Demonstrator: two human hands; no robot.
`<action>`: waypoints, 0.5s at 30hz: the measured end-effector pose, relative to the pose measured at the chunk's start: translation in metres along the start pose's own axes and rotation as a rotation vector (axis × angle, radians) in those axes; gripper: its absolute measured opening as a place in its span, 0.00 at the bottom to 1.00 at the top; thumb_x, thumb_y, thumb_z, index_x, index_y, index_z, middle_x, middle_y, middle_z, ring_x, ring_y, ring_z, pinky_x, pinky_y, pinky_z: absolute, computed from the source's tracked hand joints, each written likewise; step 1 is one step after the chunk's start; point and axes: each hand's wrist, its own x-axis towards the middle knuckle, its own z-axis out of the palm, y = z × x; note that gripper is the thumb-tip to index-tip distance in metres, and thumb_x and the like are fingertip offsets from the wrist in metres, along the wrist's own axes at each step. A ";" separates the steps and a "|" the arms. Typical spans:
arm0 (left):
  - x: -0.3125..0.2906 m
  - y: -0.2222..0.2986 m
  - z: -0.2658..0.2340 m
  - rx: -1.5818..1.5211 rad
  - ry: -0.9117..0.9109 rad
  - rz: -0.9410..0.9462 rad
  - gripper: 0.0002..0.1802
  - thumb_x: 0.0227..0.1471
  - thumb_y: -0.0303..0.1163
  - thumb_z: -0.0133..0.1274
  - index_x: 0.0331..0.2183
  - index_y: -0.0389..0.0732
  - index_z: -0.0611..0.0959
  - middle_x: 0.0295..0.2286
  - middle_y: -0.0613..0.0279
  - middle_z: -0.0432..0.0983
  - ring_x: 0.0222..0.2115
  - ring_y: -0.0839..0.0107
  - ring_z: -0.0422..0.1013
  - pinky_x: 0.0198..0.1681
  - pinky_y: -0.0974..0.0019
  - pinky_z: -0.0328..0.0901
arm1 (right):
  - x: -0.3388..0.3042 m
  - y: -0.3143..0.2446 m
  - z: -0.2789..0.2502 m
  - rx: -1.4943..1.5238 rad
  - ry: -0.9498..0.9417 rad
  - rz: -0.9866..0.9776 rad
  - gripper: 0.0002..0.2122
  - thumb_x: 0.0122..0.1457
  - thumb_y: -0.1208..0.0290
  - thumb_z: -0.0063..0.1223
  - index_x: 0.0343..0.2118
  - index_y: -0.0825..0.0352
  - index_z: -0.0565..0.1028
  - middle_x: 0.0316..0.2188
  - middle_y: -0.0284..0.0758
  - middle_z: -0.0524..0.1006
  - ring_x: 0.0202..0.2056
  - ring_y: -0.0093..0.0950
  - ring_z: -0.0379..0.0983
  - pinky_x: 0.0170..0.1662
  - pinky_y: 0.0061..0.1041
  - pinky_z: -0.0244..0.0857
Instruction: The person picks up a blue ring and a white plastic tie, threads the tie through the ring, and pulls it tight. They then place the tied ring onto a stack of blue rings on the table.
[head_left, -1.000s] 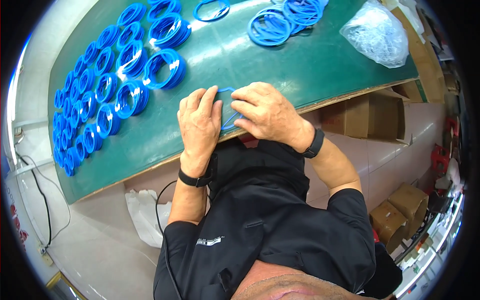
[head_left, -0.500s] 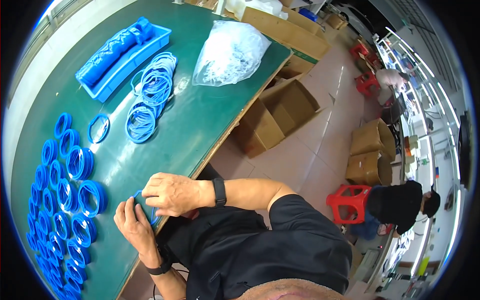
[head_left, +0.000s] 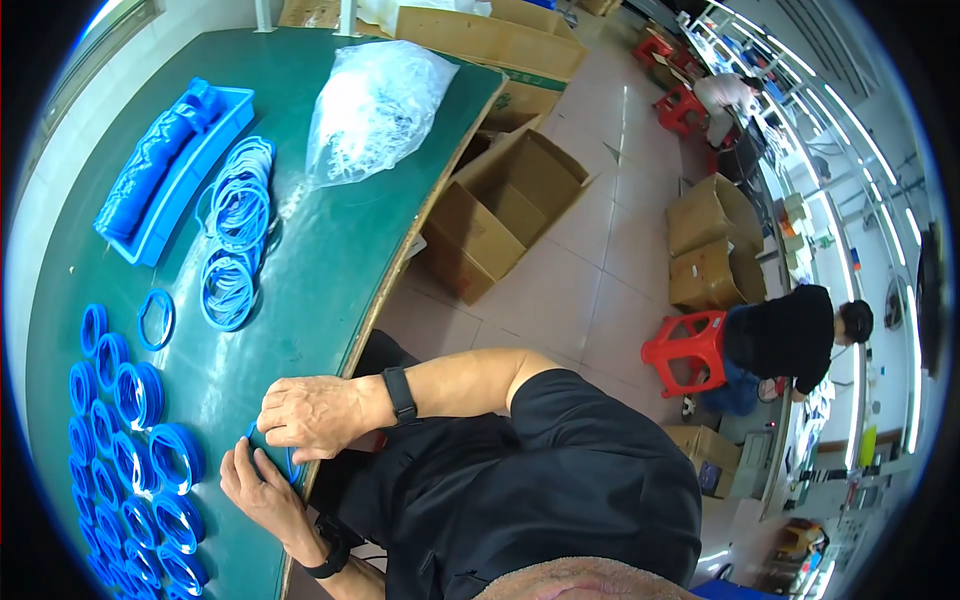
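At the table's near edge my two hands are close together over a thin blue loop, mostly hidden beneath the fingers. My right hand reaches over it from the right with its fingers curled down and closed on it. My left hand comes from below, its fingers bent and pinching the loop's left part. Left of the hands stand several rows of coiled blue loops. A single blue loop lies apart on the tabletop, beside a long overlapping pile of blue loops.
On the green table, a blue tray holds a blue plastic-wrapped bundle, and a clear bag has whitish contents. Open cardboard boxes stand beyond the table's right edge. Farther right, a person sits by a red stool.
My view has turned, so the table's things appear farther left and lower. Both hands stay on the same blue loop at the edge, with only slight finger movement.
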 end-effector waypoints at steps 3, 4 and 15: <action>0.000 -0.002 0.001 0.010 0.010 0.003 0.16 0.70 0.27 0.60 0.56 0.35 0.87 0.53 0.46 0.81 0.55 0.46 0.75 0.60 0.48 0.68 | 0.001 0.002 0.003 -0.021 0.048 -0.028 0.18 0.48 0.57 0.79 0.33 0.64 0.84 0.42 0.33 0.84 0.48 0.36 0.80 0.57 0.38 0.71; -0.001 -0.002 0.001 0.022 0.011 0.000 0.16 0.70 0.28 0.60 0.56 0.35 0.87 0.53 0.46 0.81 0.55 0.46 0.75 0.60 0.48 0.68 | 0.000 0.001 0.004 -0.019 0.054 -0.029 0.17 0.48 0.57 0.79 0.33 0.64 0.84 0.42 0.33 0.84 0.48 0.36 0.80 0.57 0.39 0.71; 0.000 -0.002 0.000 0.051 -0.009 -0.020 0.16 0.71 0.29 0.59 0.56 0.35 0.87 0.54 0.45 0.80 0.54 0.45 0.75 0.59 0.49 0.69 | 0.000 0.001 0.006 0.013 0.043 -0.013 0.17 0.48 0.57 0.79 0.32 0.66 0.85 0.42 0.35 0.86 0.48 0.37 0.82 0.57 0.40 0.71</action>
